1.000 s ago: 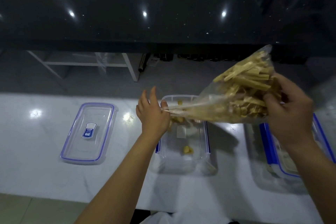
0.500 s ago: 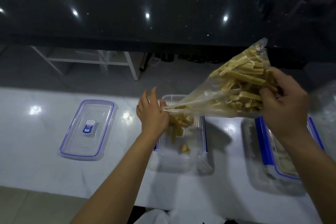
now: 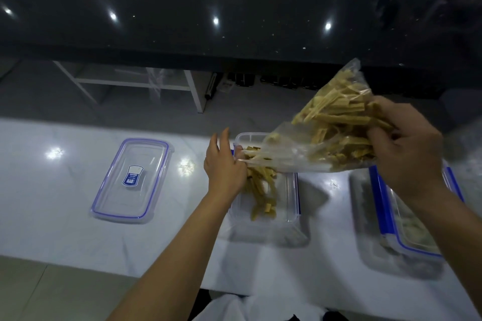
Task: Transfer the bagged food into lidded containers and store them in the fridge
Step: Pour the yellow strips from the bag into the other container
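Bag axis: the clear bag (image 3: 307, 154) slopes down from the right hand (image 3: 407, 154), which grips its raised closed end, to the left hand (image 3: 224, 167), which pinches its mouth.
Nearer hand: the left, directly over the open container (image 3: 289, 198).
Open container: a small heap of yellow strips (image 3: 260, 190); most strips remain in the bag.
Left of left hand: loose lid (image 3: 130, 180).
Under right forearm: a lidded container (image 3: 407, 219), contents unclear.

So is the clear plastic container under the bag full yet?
Not full. The clear plastic container holds only a narrow pile of tan food sticks, with its bare floor visible on the right.
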A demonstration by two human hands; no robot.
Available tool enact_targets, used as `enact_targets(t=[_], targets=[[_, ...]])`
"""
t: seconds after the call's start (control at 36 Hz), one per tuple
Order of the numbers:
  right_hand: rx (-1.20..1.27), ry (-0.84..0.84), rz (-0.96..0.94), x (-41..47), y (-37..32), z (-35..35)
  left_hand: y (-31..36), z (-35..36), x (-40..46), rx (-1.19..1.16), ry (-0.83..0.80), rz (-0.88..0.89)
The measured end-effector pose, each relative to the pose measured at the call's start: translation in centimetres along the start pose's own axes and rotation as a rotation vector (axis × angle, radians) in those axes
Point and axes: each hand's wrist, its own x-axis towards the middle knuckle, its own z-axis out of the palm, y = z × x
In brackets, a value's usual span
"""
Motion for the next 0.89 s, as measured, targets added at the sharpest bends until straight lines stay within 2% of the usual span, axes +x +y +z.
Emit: enact_targets(t=[0.22,0.42,0.53,0.64,0.75,0.83,0.89], targets=[[-0.100,-0.022,-0.161,1.4,-0.8,0.3,-0.4,0.4,-0.3,0.014,-0.009,-0.012],[-0.131,-0.014,-0.217,3.0,-1.9,0.4,-0.4,0.3,-0.3,0.014,0.008,0.008],[-0.137,0.015,-0.239,3.7,-1.9,0.5,-0.5,0.3,-0.7,-0.024,0.006,-0.003],[-0.154,-0.042,-0.297,3.8,-2.2,1.1,-0.7,-0.2,-1.4,-0.099,-0.002,0.027],[-0.154,-0.050,-0.312,4.2,-2.3,1.8,-0.7,-2.3,-2.4,-0.140,-0.119,0.107],[-0.162,-0.067,-0.342,4.3,-2.5,2.3,-0.3,-5.4,-2.7,-0.188,-0.362,0.150],[-0.165,-0.085,-0.381,4.5,-2.8,2.5,0.9,-7.8,-2.4,-0.210,-0.463,0.162]])
